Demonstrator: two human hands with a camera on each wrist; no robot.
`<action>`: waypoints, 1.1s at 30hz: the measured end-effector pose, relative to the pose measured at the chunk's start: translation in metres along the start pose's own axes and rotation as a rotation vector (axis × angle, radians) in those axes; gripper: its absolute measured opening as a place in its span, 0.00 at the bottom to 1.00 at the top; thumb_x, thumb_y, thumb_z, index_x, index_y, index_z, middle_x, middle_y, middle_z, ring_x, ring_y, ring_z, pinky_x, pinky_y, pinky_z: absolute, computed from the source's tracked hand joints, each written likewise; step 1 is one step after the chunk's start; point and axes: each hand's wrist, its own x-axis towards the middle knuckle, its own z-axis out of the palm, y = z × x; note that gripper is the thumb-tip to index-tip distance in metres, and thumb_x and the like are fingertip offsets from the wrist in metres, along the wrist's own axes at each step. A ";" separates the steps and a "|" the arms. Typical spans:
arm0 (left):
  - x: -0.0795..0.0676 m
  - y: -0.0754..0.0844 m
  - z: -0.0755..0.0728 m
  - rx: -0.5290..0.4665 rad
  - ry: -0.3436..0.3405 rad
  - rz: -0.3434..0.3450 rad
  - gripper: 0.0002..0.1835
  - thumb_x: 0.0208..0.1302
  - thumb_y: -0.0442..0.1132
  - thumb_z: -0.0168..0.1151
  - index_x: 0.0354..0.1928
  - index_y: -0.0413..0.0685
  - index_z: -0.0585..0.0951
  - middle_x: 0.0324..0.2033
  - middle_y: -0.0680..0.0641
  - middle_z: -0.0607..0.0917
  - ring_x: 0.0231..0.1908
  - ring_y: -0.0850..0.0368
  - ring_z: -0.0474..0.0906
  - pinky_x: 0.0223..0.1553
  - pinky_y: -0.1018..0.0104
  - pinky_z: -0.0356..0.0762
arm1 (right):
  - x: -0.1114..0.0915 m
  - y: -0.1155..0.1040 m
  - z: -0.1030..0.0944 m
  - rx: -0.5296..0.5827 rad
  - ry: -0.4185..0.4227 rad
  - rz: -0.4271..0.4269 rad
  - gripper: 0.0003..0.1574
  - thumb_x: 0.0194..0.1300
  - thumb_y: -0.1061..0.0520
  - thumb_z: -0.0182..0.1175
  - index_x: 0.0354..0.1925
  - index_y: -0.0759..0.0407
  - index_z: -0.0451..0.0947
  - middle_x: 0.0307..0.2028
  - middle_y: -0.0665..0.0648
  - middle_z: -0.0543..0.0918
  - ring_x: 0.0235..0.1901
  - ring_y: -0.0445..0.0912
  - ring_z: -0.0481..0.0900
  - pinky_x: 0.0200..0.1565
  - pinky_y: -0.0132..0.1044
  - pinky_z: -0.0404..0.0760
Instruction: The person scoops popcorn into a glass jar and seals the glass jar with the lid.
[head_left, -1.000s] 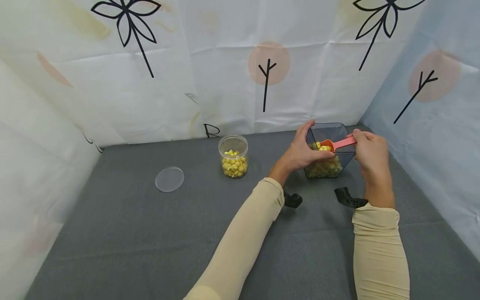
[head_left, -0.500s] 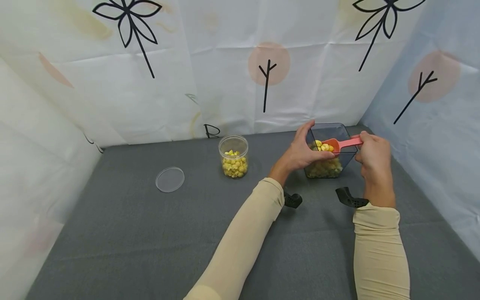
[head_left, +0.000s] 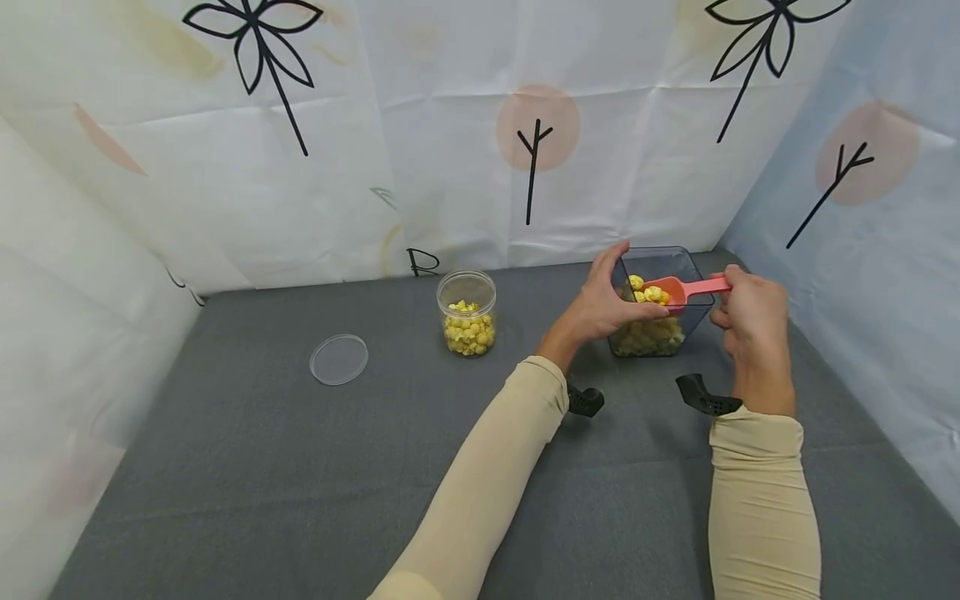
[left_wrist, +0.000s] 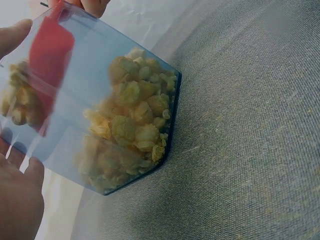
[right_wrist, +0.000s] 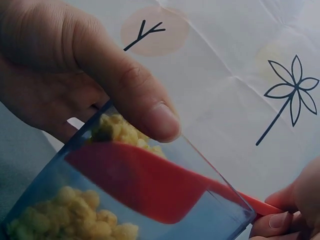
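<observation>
My left hand (head_left: 597, 310) grips a clear bluish square container (head_left: 660, 262) by its left side, thumb along the front rim. Popcorn (left_wrist: 140, 110) fills the lower part of it. My right hand (head_left: 753, 321) pinches the handle of a red scoop (right_wrist: 145, 182) at the container's right rim. The scoop's bowl is inside, above the heap, and carries several yellow popcorn pieces (head_left: 654, 295). In the left wrist view, a gap shows between the loaded scoop and the popcorn below.
A round clear jar (head_left: 467, 287), partly filled with yellow popcorn, stands left of the container without a lid. Farther left, a clear round lid (head_left: 339, 359) lies flat on the grey cloth (head_left: 300, 467). Printed fabric walls (head_left: 450, 125) close off the back and sides.
My right hand has drawn the scoop slightly to the right, and more popcorn shows in its bowl. My left hand and the container have stayed in place.
</observation>
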 end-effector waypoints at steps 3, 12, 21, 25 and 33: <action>0.000 -0.001 0.000 0.000 0.001 0.003 0.58 0.54 0.52 0.79 0.81 0.73 0.50 0.80 0.59 0.51 0.77 0.56 0.58 0.73 0.50 0.67 | 0.000 0.000 0.000 -0.018 -0.005 -0.002 0.21 0.80 0.47 0.48 0.33 0.51 0.81 0.16 0.46 0.63 0.14 0.41 0.54 0.17 0.31 0.57; -0.001 0.000 -0.001 -0.024 -0.018 0.000 0.58 0.56 0.51 0.77 0.81 0.72 0.49 0.81 0.59 0.50 0.78 0.53 0.55 0.73 0.49 0.67 | 0.001 -0.002 -0.001 0.125 0.073 -0.003 0.18 0.81 0.50 0.48 0.37 0.55 0.79 0.16 0.46 0.62 0.13 0.42 0.53 0.17 0.31 0.54; 0.000 0.000 -0.002 -0.016 -0.017 0.004 0.59 0.56 0.51 0.78 0.81 0.72 0.48 0.80 0.59 0.50 0.79 0.54 0.54 0.74 0.48 0.66 | 0.005 -0.002 -0.003 0.255 0.127 -0.005 0.16 0.80 0.51 0.51 0.36 0.57 0.78 0.16 0.48 0.61 0.13 0.43 0.50 0.17 0.32 0.51; -0.001 0.000 -0.002 -0.021 -0.019 -0.001 0.58 0.56 0.51 0.78 0.81 0.73 0.48 0.80 0.60 0.50 0.79 0.56 0.53 0.73 0.49 0.66 | 0.004 -0.004 -0.004 0.311 0.139 -0.023 0.17 0.80 0.53 0.49 0.37 0.59 0.79 0.16 0.48 0.62 0.13 0.43 0.49 0.17 0.33 0.49; 0.000 -0.001 -0.002 -0.009 -0.019 -0.001 0.59 0.56 0.52 0.78 0.81 0.73 0.48 0.80 0.60 0.51 0.79 0.56 0.54 0.74 0.49 0.66 | 0.002 -0.004 -0.001 0.397 0.167 -0.100 0.16 0.80 0.58 0.46 0.34 0.63 0.73 0.15 0.49 0.59 0.16 0.45 0.44 0.19 0.34 0.47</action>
